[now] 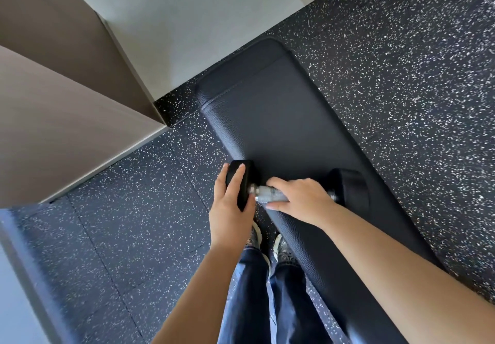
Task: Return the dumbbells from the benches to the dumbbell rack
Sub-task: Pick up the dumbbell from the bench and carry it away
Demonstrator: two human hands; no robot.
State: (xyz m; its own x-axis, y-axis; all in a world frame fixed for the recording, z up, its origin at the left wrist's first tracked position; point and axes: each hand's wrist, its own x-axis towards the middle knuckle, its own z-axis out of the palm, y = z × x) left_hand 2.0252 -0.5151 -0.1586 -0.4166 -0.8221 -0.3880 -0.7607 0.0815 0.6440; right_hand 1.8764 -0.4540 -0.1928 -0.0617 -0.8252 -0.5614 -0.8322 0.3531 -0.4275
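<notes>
Speckled rubber floor [401, 62]; grey wall [187, 22]; beige panels [53, 116]

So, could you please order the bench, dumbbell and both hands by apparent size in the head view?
1. bench
2. dumbbell
3. left hand and right hand, unranked: they look about alike.
</notes>
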